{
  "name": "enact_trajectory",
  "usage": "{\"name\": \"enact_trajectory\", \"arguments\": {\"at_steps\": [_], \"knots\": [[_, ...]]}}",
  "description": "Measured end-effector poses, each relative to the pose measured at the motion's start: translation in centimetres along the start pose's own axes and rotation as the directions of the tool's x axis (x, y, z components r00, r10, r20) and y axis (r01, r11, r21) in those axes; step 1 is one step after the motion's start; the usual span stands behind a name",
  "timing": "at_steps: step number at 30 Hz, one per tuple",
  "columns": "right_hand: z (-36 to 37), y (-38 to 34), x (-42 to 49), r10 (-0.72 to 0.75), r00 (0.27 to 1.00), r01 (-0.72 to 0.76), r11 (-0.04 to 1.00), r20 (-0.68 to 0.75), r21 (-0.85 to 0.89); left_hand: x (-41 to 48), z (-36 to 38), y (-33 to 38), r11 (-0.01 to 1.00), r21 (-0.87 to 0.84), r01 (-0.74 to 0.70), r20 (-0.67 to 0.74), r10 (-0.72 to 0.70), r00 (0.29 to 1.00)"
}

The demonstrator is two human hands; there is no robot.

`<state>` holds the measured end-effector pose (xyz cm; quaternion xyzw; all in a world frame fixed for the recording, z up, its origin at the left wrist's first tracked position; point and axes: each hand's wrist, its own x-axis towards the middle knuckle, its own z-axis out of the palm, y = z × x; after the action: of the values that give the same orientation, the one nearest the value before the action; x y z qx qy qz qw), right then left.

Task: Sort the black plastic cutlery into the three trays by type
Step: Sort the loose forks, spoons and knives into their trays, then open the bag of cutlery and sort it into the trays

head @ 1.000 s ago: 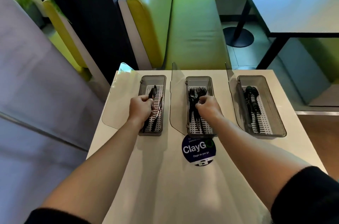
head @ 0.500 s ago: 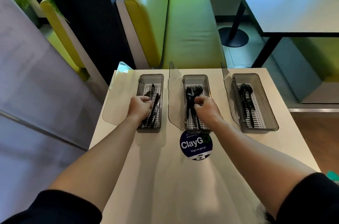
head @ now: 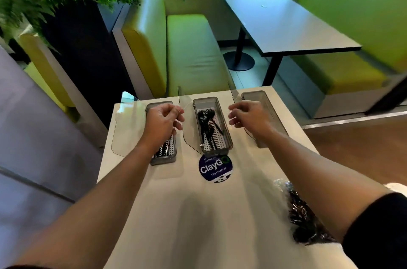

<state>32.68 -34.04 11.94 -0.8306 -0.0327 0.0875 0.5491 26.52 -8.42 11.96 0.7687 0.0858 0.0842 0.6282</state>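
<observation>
Head view: of the 3 trays, the left tray [head: 164, 159] and middle tray [head: 217, 151] hold black cutlery [head: 206, 121], while the right tray [head: 257, 94] is mostly hidden. Left hand [head: 163, 121] and right hand [head: 248, 117] hover above them, loosely curled and empty. A bag [head: 304, 222] of more cutlery suggests sorting remains.

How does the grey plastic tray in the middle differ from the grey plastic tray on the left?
The middle grey plastic tray lies uncovered; the left grey plastic tray is mostly hidden under the left hand. In the middle tray the black plastic cutlery shows heads and handles; in the left tray only the near ends of black pieces show. Both are long, with white perforated floors.
</observation>
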Motion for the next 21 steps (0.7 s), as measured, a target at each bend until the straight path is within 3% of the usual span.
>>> {"name": "enact_trajectory", "arguments": {"at_steps": [7, 12, 17, 21], "knots": [[-6.2, 2.9, -6.4, 0.077, 0.979, -0.077, 0.997, -0.186, 0.010, -3.0, 6.9, 1.1, 0.998, -0.036, -0.048, 0.247, 0.055, 0.967], [-9.9, 7.4, -10.9, 0.154, 0.961, -0.173, 0.983, -0.229, -0.062, -6.4, 13.0, -0.3, 0.998, 0.056, -0.014, 0.466, -0.014, 0.885], [-12.8, 12.3, -13.4, 0.250, 0.940, -0.310, 0.909, -0.230, -0.279, -9.4, 18.8, -3.1, 0.962, 0.265, 0.069, 0.569, -0.214, 0.794], [-14.1, 14.7, -14.6, 0.257, 0.945, -0.323, 0.831, -0.203, -0.453, -11.3, 22.7, -5.7, 0.909, 0.345, 0.235, 0.511, -0.392, 0.765]]}}
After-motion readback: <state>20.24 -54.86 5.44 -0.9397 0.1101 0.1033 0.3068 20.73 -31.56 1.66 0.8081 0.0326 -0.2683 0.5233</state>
